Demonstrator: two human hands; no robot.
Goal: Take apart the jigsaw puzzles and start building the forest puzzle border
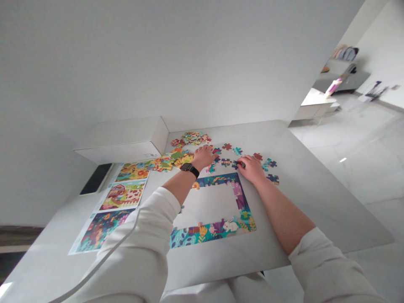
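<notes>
Over the loose jigsaw pieces behind the frame, my left hand [204,156] lies palm down with its fingers stretched out, a red-and-blue piece [216,151] beside its fingertips. To the right, my right hand [252,167] has its fingers and thumb closed on a dark blue puzzle piece [235,164], partly hidden by the fingers. Another dark blue piece [226,162] lies between the hands. In front of them is a joined puzzle border [241,198] with a bare middle; my left forearm covers its left side.
Yellow and green pieces [164,163] spread left of my left hand, with a pile of pieces [193,137] behind. A sheet of printed pictures [121,195], a dark phone-like slab [96,179] and a white box [126,139] stand at left. Several pieces [272,179] lie right of my right hand.
</notes>
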